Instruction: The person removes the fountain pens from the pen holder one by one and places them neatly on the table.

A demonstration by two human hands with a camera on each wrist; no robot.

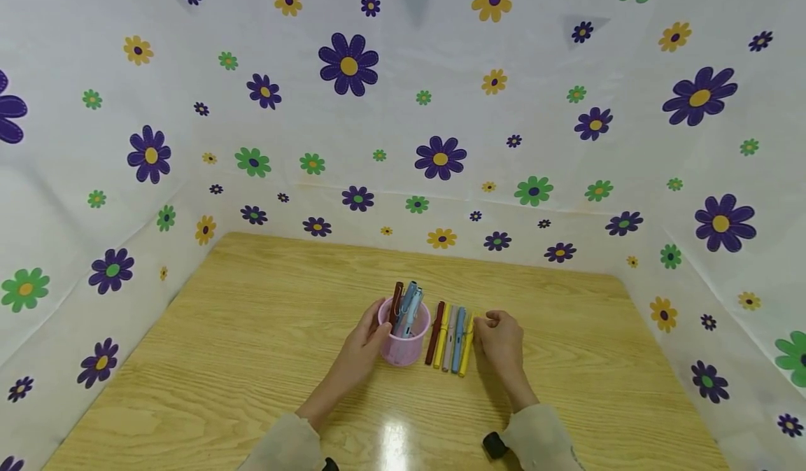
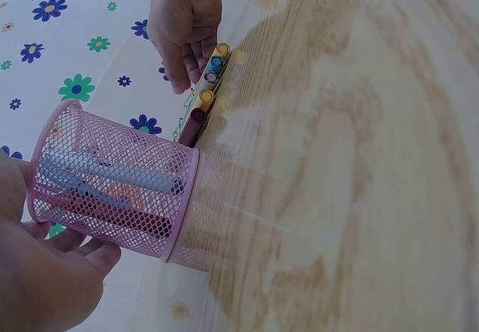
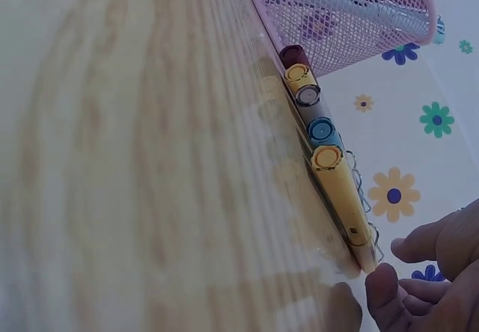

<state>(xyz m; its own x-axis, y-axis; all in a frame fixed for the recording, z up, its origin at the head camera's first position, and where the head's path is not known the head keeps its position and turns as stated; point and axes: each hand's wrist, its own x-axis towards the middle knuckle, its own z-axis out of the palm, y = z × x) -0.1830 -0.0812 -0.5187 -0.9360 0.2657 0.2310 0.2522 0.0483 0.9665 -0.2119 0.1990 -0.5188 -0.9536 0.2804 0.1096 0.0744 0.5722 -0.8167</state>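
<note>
My left hand [image 1: 366, 334] grips a pink mesh pen cup [image 1: 403, 351] from its left side, thumb near the rim. A dark red pen [image 1: 397, 301], a blue pen [image 1: 408, 294] and a light blue pen [image 1: 412, 315] lean inside the cup, which stands upright on the table. Right of it several pens lie side by side: dark red [image 1: 435, 334], yellow [image 1: 443, 336], grey [image 1: 450, 339], blue [image 1: 458, 341] and yellow [image 1: 466, 348]. My right hand [image 1: 502, 341] is beside the cap end of the outermost yellow pen [image 3: 344, 197], thumb and forefinger apart.
The wood-grain table [image 1: 252, 359] reaches back to a white flowered cloth [image 1: 390, 121], which also rises along the left and right sides. A small black object [image 1: 495, 446] sits by the right sleeve.
</note>
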